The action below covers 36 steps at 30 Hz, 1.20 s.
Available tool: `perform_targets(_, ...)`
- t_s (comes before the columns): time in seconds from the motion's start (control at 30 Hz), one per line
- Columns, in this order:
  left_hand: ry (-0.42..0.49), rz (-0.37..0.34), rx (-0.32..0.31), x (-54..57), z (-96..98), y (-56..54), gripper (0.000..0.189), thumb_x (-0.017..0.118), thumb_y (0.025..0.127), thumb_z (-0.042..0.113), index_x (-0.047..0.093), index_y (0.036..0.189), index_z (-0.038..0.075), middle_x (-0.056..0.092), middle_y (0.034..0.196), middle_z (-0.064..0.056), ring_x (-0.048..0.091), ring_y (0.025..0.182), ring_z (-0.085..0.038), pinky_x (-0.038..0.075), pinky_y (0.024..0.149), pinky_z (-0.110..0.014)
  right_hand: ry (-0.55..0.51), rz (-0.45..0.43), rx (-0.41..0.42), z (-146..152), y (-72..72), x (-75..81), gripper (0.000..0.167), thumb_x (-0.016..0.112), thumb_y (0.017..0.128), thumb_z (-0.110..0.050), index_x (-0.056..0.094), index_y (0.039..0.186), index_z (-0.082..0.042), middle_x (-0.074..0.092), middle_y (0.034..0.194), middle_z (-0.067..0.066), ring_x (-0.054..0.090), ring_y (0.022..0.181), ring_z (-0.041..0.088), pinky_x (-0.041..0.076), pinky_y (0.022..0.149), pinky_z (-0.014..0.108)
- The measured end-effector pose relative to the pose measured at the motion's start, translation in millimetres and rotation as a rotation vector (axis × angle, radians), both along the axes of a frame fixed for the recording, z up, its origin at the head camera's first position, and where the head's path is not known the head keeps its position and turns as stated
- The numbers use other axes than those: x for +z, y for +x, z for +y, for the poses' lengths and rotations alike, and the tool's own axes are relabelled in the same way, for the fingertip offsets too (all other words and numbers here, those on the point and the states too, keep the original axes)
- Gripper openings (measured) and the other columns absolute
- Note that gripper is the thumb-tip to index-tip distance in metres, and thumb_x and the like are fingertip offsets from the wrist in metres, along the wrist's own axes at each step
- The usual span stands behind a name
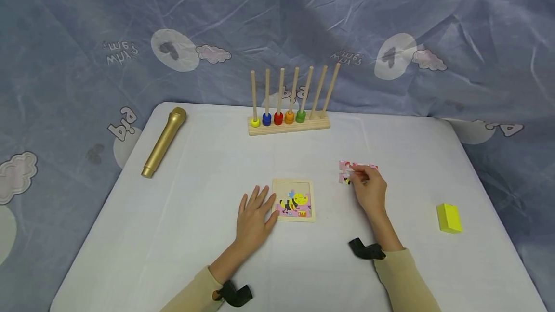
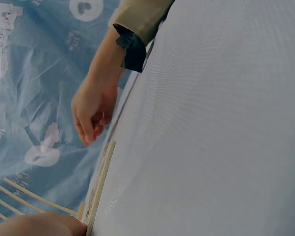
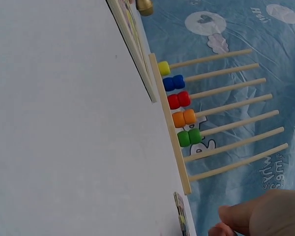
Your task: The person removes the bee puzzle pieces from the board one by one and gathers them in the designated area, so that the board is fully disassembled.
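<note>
A square wooden puzzle board (image 1: 299, 219) lies in the middle of the table, partly filled with pieces of a bee picture (image 1: 299, 200). Its upper left part shows bare wood. My left hand (image 1: 255, 218) rests on the cloth with fingers spread, thumb and fingertips at the board's left edge. Loose pink puzzle pieces (image 1: 342, 164) lie to the right of the board. Over them is my right hand (image 1: 371, 191), its thumb and forefinger bent toward the pieces. Whether a piece sits between these fingertips is unclear; the right wrist view shows the hand (image 3: 260, 214) only in part.
Behind the board stands a wooden peg rack (image 1: 288, 129) with upright rods and coloured beads. A gold microphone-shaped stick (image 1: 164, 143) lies at the back left. On the right side is a yellow block (image 1: 449, 218). A patterned grey-blue cloth (image 1: 277, 23) hangs behind the white table.
</note>
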<state>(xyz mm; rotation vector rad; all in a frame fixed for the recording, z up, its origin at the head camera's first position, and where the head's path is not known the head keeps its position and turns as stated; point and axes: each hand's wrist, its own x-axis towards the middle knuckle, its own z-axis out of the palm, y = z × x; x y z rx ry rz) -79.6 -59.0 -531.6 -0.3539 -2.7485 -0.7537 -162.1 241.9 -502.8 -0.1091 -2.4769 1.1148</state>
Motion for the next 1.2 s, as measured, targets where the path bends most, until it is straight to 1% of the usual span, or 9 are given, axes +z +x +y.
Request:
perform_targets(0.1,0.002,0.003,-0.001,-0.2,-0.1,-0.1,0.044,0.07,0.089,0.03,0.065,0.129,0.011,0.052,0.145,-0.011,0.04,0.141,-0.034,0.025,0.113,-0.059,-0.065,-0.001,0.031,-10,4.4,2.6,0.017,0.069,0.086,-0.001,0.072,0.102,-0.001,0.067,0.089,0.012,0.05,0.073,-0.005,0.038,0.062,0.005)
perform_targets(0.2,0.001,0.0,-0.002,0.1,-0.3,-0.3,0.044,0.069,0.089,0.03,0.065,0.129,0.011,0.052,0.146,-0.011,0.04,0.141,-0.034,0.025,0.114,-0.059,-0.089,-0.035,0.098,-25,11.5,4.7,0.017,0.069,0.087,-0.003,0.072,0.104,-0.003,0.066,0.089,0.01,0.051,0.074,-0.004,0.04,0.063,0.006)
perform_targets(0.33,-0.007,-0.012,0.0,0.5,0.0,-0.2,0.044,0.068,0.09,0.032,0.065,0.129,0.012,0.051,0.146,-0.01,0.039,0.142,-0.033,0.024,0.114,-0.058,-0.07,-0.073,0.226,-49,24.0,6.7,0.018,0.071,0.087,-0.007,0.072,0.105,-0.004,0.064,0.087,0.007,0.053,0.077,0.007,0.041,0.063,0.011)
perform_targets(0.43,-0.009,-0.019,0.0,0.6,0.0,-0.2,0.045,0.068,0.09,0.032,0.065,0.13,0.012,0.051,0.146,-0.01,0.039,0.142,-0.032,0.024,0.115,-0.058,-0.056,-0.072,0.315,-66,32.7,8.2,0.02,0.073,0.086,-0.007,0.072,0.106,-0.003,0.063,0.085,0.005,0.053,0.075,0.011,0.042,0.062,0.015)
perform_targets(0.57,-0.01,-0.014,-0.001,0.3,-0.5,-0.5,0.044,0.068,0.09,0.032,0.065,0.13,0.012,0.051,0.146,-0.01,0.04,0.142,-0.033,0.025,0.114,-0.058,-0.025,-0.043,0.398,-87,40.8,9.5,0.021,0.075,0.084,-0.006,0.072,0.105,-0.003,0.06,0.083,0.003,0.05,0.069,0.01,0.041,0.058,0.017)
perform_targets(0.7,-0.016,-0.003,0.0,-0.2,-0.5,-1.0,0.044,0.068,0.089,0.032,0.065,0.129,0.012,0.052,0.146,-0.01,0.041,0.141,-0.033,0.026,0.113,-0.059,0.03,-0.004,0.46,-101,44.8,7.3,0.024,0.077,0.082,-0.006,0.072,0.105,-0.002,0.057,0.08,0.002,0.046,0.065,0.008,0.041,0.056,0.019)
perform_targets(0.83,-0.015,-0.003,-0.001,-0.3,-0.2,-1.8,0.044,0.068,0.09,0.032,0.065,0.129,0.013,0.052,0.146,-0.01,0.04,0.141,-0.033,0.026,0.113,-0.059,0.055,0.011,0.479,-106,45.9,4.7,0.027,0.079,0.079,-0.005,0.071,0.104,-0.001,0.057,0.079,0.003,0.047,0.063,0.008,0.042,0.055,0.019)
perform_targets(1.03,-0.015,-0.006,-0.004,-0.7,-0.3,-1.8,0.044,0.068,0.09,0.032,0.065,0.129,0.013,0.052,0.145,-0.01,0.041,0.141,-0.034,0.026,0.113,-0.06,0.061,-0.032,0.463,-107,46.8,2.0,0.029,0.08,0.077,-0.004,0.071,0.104,0.0,0.057,0.078,0.004,0.048,0.064,0.01,0.041,0.056,0.02)
perform_targets(1.2,-0.01,-0.008,-0.003,0.6,-0.3,-1.1,0.044,0.069,0.089,0.032,0.065,0.129,0.013,0.052,0.145,-0.01,0.04,0.141,-0.033,0.026,0.113,-0.06,0.154,-0.093,0.442,-109,47.2,-0.5,0.035,0.084,0.075,-0.01,0.071,0.105,-0.001,0.056,0.08,0.002,0.046,0.066,0.008,0.039,0.058,0.02)
